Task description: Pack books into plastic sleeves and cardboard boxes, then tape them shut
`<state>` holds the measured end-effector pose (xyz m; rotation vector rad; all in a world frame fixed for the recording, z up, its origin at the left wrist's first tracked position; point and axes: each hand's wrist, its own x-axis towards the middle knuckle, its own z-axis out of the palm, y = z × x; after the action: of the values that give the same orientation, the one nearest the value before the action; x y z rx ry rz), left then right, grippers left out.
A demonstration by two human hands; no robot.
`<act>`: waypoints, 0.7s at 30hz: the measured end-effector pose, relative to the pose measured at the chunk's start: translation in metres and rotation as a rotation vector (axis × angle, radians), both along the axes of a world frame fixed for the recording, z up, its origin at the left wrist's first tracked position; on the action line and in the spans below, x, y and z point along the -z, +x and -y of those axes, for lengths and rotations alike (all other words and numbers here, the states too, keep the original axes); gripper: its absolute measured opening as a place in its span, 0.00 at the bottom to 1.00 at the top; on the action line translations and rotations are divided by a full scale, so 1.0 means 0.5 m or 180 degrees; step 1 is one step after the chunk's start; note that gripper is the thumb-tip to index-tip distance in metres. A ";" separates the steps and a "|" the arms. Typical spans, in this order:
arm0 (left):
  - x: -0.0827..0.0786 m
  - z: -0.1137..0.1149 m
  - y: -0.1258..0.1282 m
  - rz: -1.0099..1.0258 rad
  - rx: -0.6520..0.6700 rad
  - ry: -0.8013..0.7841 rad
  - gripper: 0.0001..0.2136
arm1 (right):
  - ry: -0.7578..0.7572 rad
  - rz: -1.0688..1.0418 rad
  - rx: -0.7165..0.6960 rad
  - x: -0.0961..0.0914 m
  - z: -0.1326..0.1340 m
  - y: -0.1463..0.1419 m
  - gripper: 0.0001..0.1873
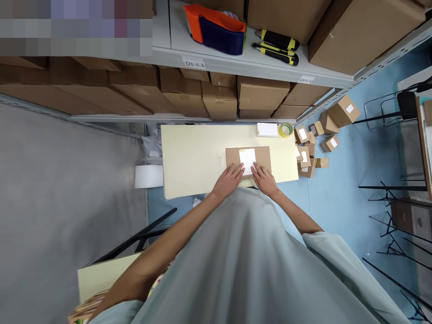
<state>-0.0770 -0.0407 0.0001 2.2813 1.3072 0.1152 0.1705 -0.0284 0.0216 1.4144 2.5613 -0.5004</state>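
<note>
A flat brown cardboard box [261, 156] lies on the pale yellow table [192, 157], with a white label [247, 158] on its top. My left hand [228, 179] rests on the box's near left part, fingers stretched flat with the tips at the label's left edge. My right hand [264, 178] lies flat on the near right part, fingertips touching the label's lower right. Neither hand holds anything.
A white pad [267, 129] and a yellow tape roll [286, 129] sit at the table's far right. Several small labelled boxes [312, 150] lie on the blue floor to the right. Shelves behind hold cartons, an orange tape dispenser [216, 28] and yellow-black utility knives [278, 47].
</note>
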 end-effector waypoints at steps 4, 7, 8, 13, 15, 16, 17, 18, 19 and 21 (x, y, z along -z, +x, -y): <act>0.007 0.029 -0.009 0.0013 0.0072 0.0009 0.35 | 0.0054 0.0088 0.0035 -0.006 0.010 -0.005 0.31; 0.004 0.011 0.004 -0.0085 0.0029 0.0018 0.32 | 0.0073 0.0273 0.0228 -0.008 -0.033 -0.045 0.31; 0.001 -0.003 0.011 -0.0123 -0.0020 0.0021 0.32 | 0.0072 0.0333 0.0323 -0.006 -0.054 -0.062 0.32; -0.006 -0.087 0.056 -0.0326 -0.0556 0.0010 0.32 | 0.0116 0.0462 0.0806 0.014 -0.133 -0.126 0.33; -0.006 -0.104 0.066 -0.0368 -0.0656 -0.0024 0.32 | 0.0158 0.0424 0.0833 0.020 -0.130 -0.129 0.33; -0.006 -0.105 0.067 -0.0376 -0.0646 -0.0031 0.32 | 0.0184 0.0404 0.0813 0.021 -0.120 -0.125 0.33; -0.005 -0.100 0.065 -0.0375 -0.0605 -0.0022 0.31 | 0.0222 0.0385 0.0783 0.021 -0.104 -0.120 0.33; -0.004 -0.090 0.060 -0.0366 -0.0543 0.0004 0.31 | 0.0266 0.0362 0.0744 0.022 -0.085 -0.112 0.33; -0.002 -0.075 0.053 -0.0355 -0.0467 0.0042 0.31 | 0.0323 0.0333 0.0704 0.023 -0.063 -0.103 0.33; 0.006 -0.035 0.036 -0.0313 -0.0309 0.0138 0.30 | 0.0404 0.0228 0.0594 0.028 -0.017 -0.083 0.32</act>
<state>-0.0589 -0.0231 -0.0032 2.2852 1.4799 0.0659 0.1291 -0.0200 0.0075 1.6927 2.4568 -0.3110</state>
